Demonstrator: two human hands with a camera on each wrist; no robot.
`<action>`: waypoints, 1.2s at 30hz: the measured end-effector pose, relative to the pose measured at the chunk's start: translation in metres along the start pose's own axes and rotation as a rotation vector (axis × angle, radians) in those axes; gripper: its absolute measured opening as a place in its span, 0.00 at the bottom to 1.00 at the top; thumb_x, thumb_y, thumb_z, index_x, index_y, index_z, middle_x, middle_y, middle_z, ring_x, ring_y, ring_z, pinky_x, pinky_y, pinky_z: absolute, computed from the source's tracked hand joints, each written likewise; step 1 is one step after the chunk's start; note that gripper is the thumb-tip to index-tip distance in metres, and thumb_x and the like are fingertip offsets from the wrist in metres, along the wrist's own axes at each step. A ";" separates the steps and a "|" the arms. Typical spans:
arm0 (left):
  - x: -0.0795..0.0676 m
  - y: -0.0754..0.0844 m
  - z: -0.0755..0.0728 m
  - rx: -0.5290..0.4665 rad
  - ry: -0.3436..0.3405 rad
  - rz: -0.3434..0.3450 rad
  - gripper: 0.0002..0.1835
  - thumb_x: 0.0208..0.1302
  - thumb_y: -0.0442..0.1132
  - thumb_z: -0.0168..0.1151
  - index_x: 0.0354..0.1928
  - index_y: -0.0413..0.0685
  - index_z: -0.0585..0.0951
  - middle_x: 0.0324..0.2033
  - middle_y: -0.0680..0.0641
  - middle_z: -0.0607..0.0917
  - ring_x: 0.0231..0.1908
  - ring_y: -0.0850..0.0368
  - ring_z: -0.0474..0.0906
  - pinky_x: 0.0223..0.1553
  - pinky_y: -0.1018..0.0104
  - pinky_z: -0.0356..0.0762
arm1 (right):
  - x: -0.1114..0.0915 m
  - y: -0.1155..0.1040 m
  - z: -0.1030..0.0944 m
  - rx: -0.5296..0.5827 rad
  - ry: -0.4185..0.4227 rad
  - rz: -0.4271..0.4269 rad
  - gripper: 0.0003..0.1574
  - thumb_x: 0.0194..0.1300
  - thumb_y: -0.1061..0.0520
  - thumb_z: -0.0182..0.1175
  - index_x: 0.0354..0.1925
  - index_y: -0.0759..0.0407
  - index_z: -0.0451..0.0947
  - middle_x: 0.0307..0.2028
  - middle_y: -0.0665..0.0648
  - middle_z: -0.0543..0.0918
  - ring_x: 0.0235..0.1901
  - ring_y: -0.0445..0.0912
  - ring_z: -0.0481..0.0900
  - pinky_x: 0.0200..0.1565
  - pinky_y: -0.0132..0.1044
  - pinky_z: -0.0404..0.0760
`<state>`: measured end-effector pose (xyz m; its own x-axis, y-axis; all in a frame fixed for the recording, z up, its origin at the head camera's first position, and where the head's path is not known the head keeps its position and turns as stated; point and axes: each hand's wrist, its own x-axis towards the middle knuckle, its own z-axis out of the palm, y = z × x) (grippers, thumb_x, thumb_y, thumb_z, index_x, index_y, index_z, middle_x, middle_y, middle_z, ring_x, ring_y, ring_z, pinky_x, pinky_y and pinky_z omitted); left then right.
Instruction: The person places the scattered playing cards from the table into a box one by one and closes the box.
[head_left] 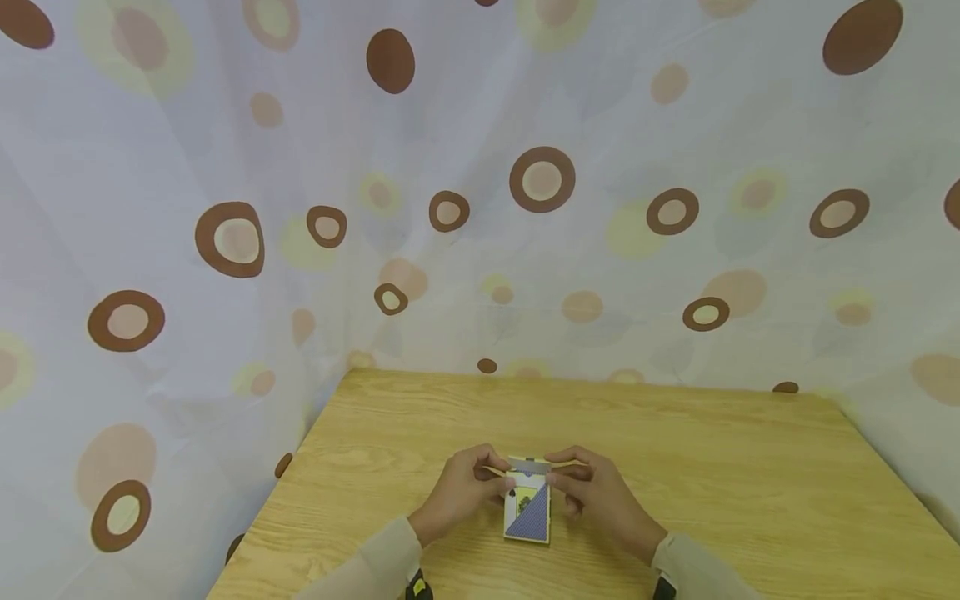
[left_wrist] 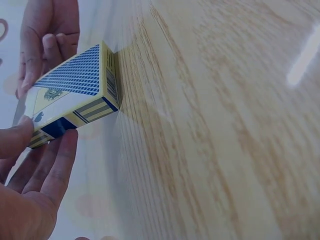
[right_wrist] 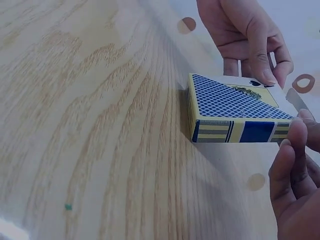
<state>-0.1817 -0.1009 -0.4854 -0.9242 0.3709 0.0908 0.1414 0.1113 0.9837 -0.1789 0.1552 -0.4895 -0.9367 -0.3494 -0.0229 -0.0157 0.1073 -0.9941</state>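
A playing card box, blue-checked and white with yellow edges, is between both hands over the table's near part. My left hand pinches its far left corner, thumb on the printed face and fingers along the side and below. At the far right corner my right hand grips the box with thumb and fingertips. A greyish flap shows at the far end, between the fingertips of the two hands. In the right wrist view the box is tilted, its near end down close to the wood.
The wooden table reaches back to a white curtain with brown and yellow circles, which hangs behind and along the left side. A small green speck lies on the wood. Dark bands show at both sleeve cuffs.
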 end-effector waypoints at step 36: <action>0.000 0.001 0.003 -0.008 0.026 0.008 0.08 0.65 0.32 0.71 0.41 0.38 0.81 0.43 0.45 0.87 0.41 0.48 0.88 0.39 0.56 0.87 | -0.004 -0.008 0.003 0.103 -0.096 0.146 0.30 0.76 0.43 0.60 0.68 0.56 0.77 0.50 0.58 0.82 0.39 0.49 0.82 0.29 0.35 0.82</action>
<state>-0.1810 -0.0980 -0.4845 -0.9320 0.3477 0.1028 0.1463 0.1010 0.9841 -0.1741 0.1530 -0.4817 -0.8885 -0.4249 -0.1732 0.1589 0.0691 -0.9849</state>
